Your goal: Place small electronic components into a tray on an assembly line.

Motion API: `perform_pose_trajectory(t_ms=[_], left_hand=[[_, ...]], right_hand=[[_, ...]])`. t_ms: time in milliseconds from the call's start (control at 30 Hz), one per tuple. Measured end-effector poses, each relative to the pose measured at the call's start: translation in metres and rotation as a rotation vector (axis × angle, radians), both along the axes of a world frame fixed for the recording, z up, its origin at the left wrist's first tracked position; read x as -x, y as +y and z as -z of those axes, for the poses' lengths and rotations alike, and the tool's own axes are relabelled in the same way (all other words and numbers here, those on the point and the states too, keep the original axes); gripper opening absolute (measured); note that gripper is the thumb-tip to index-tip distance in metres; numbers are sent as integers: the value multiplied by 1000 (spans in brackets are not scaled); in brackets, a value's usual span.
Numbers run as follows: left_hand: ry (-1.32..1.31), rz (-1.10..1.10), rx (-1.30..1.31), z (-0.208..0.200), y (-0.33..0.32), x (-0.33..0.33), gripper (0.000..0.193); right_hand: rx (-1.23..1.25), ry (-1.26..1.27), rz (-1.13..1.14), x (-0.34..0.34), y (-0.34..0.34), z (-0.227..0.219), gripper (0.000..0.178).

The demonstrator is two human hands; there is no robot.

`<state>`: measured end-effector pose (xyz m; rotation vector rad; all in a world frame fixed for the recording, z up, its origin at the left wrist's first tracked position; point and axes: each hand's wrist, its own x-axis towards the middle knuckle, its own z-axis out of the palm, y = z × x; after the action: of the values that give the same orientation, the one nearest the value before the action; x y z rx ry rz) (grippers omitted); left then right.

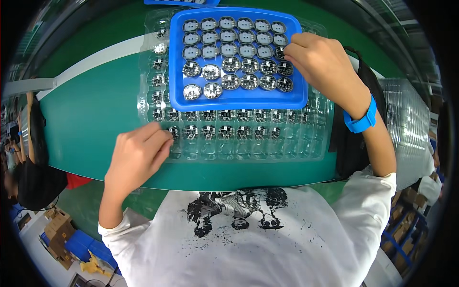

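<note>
A blue tray (239, 102) holds rows of small round housings. Those in the far rows show plain grey faces, such as this grey housing (228, 49); the nearer ones show circuit boards inside. At the tray's right edge, my right hand (318, 62) has its fingers closed on a small round circuit board (280, 52), at the end housing of the third row; the fingertips partly cover it. My left hand (138, 153) pinches another small circuit board (173, 132) at the left end of the nearest filled row in the clear plastic tray (215, 149).
The blue tray rests on the clear tray, whose pockets hold several boards. All stand on a green table (100, 105). A black bag (351, 148) lies at the right edge, near stacked clear trays (406, 124). Another blue tray (184, 2) shows at the far edge.
</note>
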<state>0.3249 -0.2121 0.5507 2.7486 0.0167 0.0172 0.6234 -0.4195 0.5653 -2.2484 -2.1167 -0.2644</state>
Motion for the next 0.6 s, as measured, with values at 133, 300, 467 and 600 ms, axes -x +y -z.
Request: perform_pose_trajectory(t_ms=[133,300,467,600], left_hand=[[-180,-70,89,-15,9,-21,13],[-376,-71,109,-10,29,-77,9],[-374,-5,-14,4,40,-105,7],[-332,23,-52,7,43,-110,5]], right_hand=[[-28,-5,-42,0,2,-2,9],[-44,67,-60,-2,3,6,9],[-68,158,-34,-5,-1,11,8],[-60,172,-37,-6,-2,13,9]])
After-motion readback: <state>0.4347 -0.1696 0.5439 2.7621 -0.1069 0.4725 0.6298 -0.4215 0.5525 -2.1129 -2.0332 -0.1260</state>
